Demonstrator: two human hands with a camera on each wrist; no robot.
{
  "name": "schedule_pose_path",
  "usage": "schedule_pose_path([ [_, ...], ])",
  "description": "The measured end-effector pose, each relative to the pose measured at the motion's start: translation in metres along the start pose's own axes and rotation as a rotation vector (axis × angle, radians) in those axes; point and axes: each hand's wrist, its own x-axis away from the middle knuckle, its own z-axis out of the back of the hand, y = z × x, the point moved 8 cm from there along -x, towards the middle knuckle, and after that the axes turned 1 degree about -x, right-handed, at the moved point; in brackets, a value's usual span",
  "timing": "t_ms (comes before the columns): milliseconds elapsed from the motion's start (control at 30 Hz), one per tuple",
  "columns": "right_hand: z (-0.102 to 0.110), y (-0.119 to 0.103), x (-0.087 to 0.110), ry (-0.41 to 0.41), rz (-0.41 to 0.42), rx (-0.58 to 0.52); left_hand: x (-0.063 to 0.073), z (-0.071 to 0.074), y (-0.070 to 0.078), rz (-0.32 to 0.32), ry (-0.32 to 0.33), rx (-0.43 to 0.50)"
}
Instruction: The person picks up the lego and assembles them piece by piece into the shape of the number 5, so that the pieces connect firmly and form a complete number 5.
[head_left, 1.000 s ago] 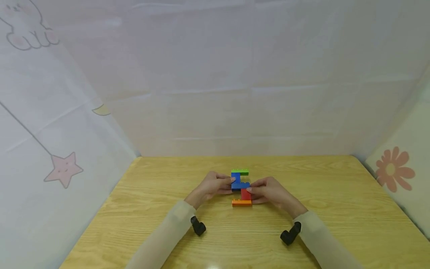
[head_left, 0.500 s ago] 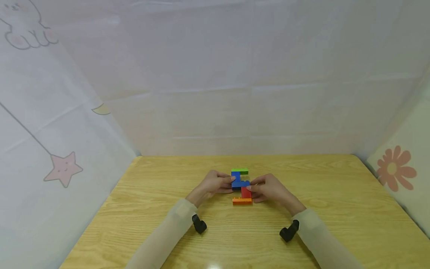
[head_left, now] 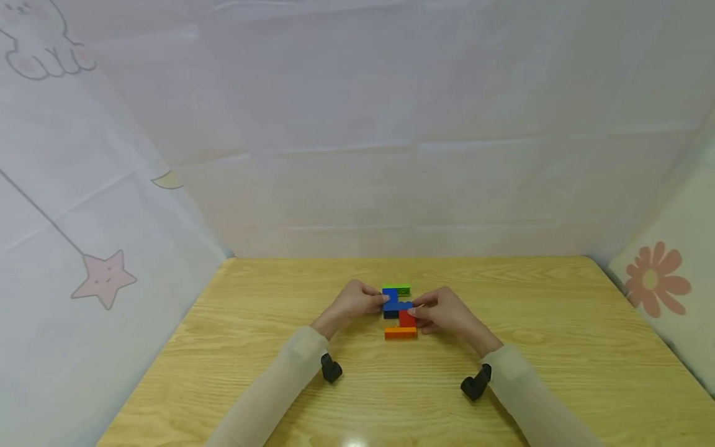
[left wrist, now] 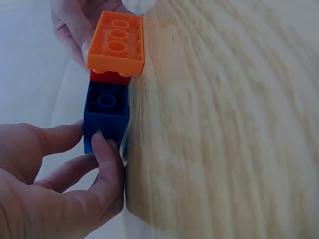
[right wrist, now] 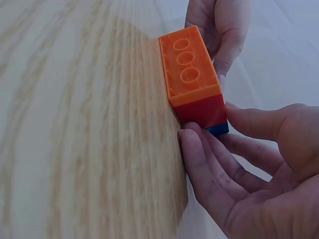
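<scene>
On the wooden table lies a joined row of toy building bricks, on its side. A green brick forms the far end, followed by blue bricks, a red brick and an orange brick at the near end. My left hand pinches the blue part from the left, thumb on top. From the right, my right hand holds the red brick between thumb and fingers. In the right wrist view, the hollow underside of the orange brick shows three rings. Green is hidden in both wrist views.
The wooden table runs back to a pale cloth wall. Printed cloth, with a star on the left and a flower on the right, hangs at the sides. Black wrist cameras sit at both cuffs.
The green end has come slightly nearer, while the orange end has shifted a little away, so the row looks shorter. Both hands keep their hold and have moved slightly away from the body.
</scene>
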Motion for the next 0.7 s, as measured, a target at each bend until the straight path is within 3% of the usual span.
schedule_pose_path([
  [200, -0.0006, 0.0014, -0.0005, 0.012, -0.001, 0.003, 0.0042, -0.0006, 0.0025, -0.012, 0.013, -0.031],
  [433, -0.0019, 0.0023, -0.0019, 0.019, -0.001, 0.031, 0.0038, -0.0011, 0.0001, -0.006, 0.015, -0.022],
  [700, 0.003, -0.0019, 0.0017, 0.022, 0.021, 0.033, 0.0064, 0.0009, -0.0003, -0.046, 0.024, 0.019],
])
